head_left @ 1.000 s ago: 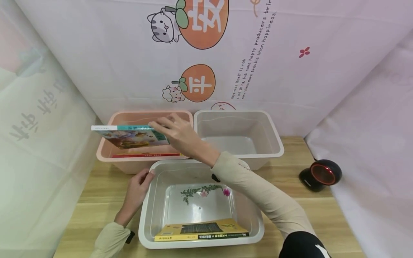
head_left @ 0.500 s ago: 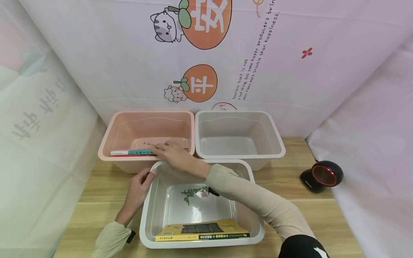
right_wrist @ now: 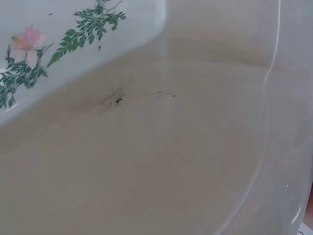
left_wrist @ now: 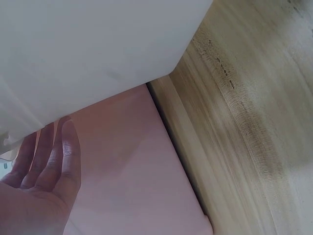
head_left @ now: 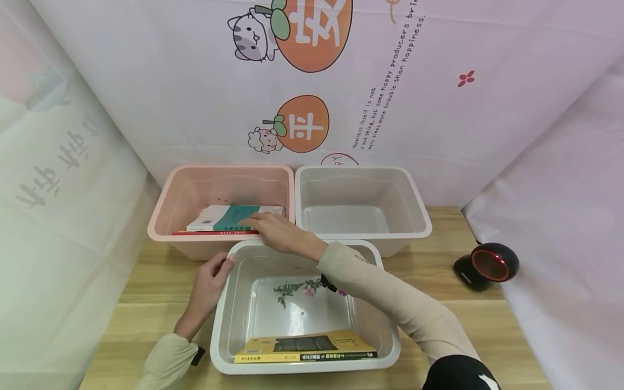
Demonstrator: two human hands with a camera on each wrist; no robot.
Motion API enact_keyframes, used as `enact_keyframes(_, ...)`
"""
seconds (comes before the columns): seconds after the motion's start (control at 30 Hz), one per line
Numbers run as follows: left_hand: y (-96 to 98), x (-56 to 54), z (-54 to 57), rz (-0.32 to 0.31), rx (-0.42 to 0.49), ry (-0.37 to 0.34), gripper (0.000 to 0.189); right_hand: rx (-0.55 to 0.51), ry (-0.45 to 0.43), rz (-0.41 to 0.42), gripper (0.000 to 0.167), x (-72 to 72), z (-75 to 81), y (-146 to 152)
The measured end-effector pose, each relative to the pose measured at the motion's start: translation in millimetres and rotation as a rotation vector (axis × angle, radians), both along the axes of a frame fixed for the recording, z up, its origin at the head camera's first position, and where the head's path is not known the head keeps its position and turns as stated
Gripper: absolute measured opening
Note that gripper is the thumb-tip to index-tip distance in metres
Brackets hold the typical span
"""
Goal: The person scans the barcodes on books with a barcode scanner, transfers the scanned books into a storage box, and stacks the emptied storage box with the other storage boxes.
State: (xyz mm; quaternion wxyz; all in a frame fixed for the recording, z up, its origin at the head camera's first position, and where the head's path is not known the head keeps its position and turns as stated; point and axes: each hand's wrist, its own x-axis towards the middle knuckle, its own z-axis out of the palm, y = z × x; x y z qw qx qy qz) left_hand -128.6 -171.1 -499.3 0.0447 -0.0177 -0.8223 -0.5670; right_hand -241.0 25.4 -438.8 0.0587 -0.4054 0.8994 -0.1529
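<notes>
My left hand [head_left: 210,284] holds the upper left rim of the near grey plastic bin [head_left: 221,325]. In the left wrist view, the fingers of the left hand [left_wrist: 41,181] reach under that rim. Over the front right of the pink plastic bin [head_left: 158,216], my right hand [head_left: 283,233] has its fingers over a white and teal book [head_left: 234,216]. That book lies cover-up on a red-spined book [head_left: 214,233]; the hand covers its right end. A yellow book [head_left: 302,346] leans at the front inside the near bin. The right wrist view shows only the bin's flower-printed inside.
A second grey bin [head_left: 419,216] stands right of the pink one, against the printed cloth backdrop [head_left: 195,108]. A black round device with a red ring [head_left: 487,265] sits on the wooden table [head_left: 429,260] at the right. Cloth also hangs at both sides.
The white and teal book came down into the pink bin on its spine side, then tipped back so its cover shows. My right hand followed it down and slightly right. The left hand stayed.
</notes>
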Motion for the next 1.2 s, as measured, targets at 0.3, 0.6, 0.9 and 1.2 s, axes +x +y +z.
enact_keyframes(0.3, 0.6, 1.3, 0.7, -0.007, -0.009, -0.03, 0.029, -0.015, 0.092, 0.001, 0.045, 0.8, -1.4, 3.3)
enact_keyframes(0.6, -0.5, 0.7, 0.7, -0.011, -0.008, -0.043, 0.031, -0.011, 0.239, 0.01, 0.045, 2.3, 2.1, 7.2)
enact_keyframes(0.9, -0.5, 0.1, 0.3, -0.02, -0.011, -0.056, 0.034, -0.065, 0.284, 0.03, 0.049, 3.1, 13.5, 16.8)
enact_keyframes(1.2, -0.6, -0.2, 2.1, -0.02, -0.01, -0.042, 0.031, -0.092, 0.239, 0.025, 0.055, 5.6, 23.9, 33.1)
